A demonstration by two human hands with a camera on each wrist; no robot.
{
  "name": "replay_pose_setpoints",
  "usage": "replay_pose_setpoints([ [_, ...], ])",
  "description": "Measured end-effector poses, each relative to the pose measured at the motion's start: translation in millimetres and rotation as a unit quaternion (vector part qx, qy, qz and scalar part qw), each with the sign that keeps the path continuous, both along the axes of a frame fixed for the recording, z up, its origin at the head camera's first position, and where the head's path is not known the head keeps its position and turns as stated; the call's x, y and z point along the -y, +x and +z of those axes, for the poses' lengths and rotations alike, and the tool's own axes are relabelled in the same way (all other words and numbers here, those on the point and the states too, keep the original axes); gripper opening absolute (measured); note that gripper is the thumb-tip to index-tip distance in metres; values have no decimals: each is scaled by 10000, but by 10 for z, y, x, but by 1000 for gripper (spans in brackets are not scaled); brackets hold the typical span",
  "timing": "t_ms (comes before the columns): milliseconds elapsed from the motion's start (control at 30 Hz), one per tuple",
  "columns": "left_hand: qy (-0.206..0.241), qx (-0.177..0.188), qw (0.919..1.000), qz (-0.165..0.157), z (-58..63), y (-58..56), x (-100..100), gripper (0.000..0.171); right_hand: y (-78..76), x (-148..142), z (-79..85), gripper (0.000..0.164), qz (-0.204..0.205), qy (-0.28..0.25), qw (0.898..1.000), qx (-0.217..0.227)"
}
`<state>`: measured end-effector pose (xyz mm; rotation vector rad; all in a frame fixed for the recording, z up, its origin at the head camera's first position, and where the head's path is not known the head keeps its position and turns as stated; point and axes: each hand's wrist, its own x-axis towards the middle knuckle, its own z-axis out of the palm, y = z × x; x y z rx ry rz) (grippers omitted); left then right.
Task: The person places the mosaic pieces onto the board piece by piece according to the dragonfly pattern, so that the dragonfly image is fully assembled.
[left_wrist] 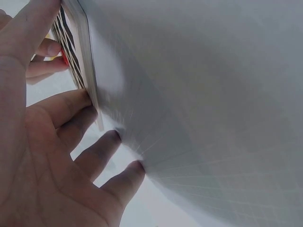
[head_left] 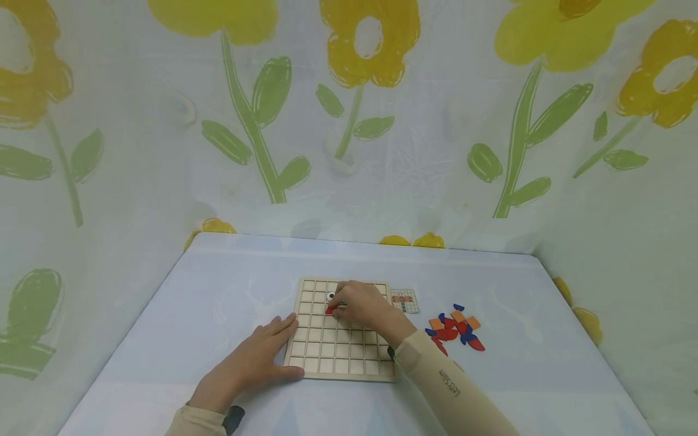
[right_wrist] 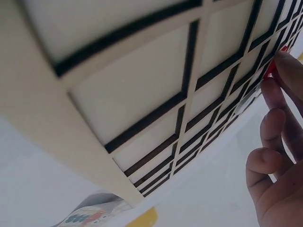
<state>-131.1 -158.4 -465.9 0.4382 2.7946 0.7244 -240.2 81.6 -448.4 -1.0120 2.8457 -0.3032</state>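
A wooden grid board [head_left: 342, 366] with square cells lies on the table. My right hand [head_left: 361, 301] is over its upper part and pinches a small red piece [head_left: 329, 311] between thumb and finger at one of the cells. In the right wrist view the same red piece [right_wrist: 271, 70] shows between the fingertips, its outline mostly hidden. Just above it, a white square tile with a black eye [head_left: 330, 296] sits in a cell. My left hand [head_left: 262, 352] rests at the board's left edge, fingers spread; the left wrist view shows fingertips [left_wrist: 81, 98] touching that edge.
A small printed pattern card [head_left: 404, 300] lies against the board's right side. Farther right is a loose pile of red pieces [head_left: 476, 344], blue pieces and orange squares [head_left: 472, 323]. A flower-printed curtain [head_left: 425, 151] rises behind the table [head_left: 180, 339].
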Motion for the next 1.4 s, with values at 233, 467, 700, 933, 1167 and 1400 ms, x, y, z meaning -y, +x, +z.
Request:
replay_pose_setpoints([
  [233, 13, 25, 10000, 26, 15, 12, -3, 102, 22, 2, -64, 17, 178, 19, 9989, -424],
  [467, -15, 3, 10000, 69, 23, 3, 3, 102, 90, -42, -58, 25, 342, 171, 9965, -737],
  [700, -9, -36, 10000, 21, 19, 2, 3, 102, 131, -76, -45, 26, 310, 179, 9966, -740],
  [933, -49, -1, 10000, 78, -2, -2, -12, 102, 206, -212, -13, 23, 78, -261, 9972, -689],
  [1167, 3, -5, 10000, 26, 3, 11, -16, 103, 347, -529, 87, 27, -366, -679, 9943, -731],
  [1400, -91, 77, 9999, 123, -1, 5, -25, 105, 508, -951, 162, 30, -741, -873, 9872, -1111],
])
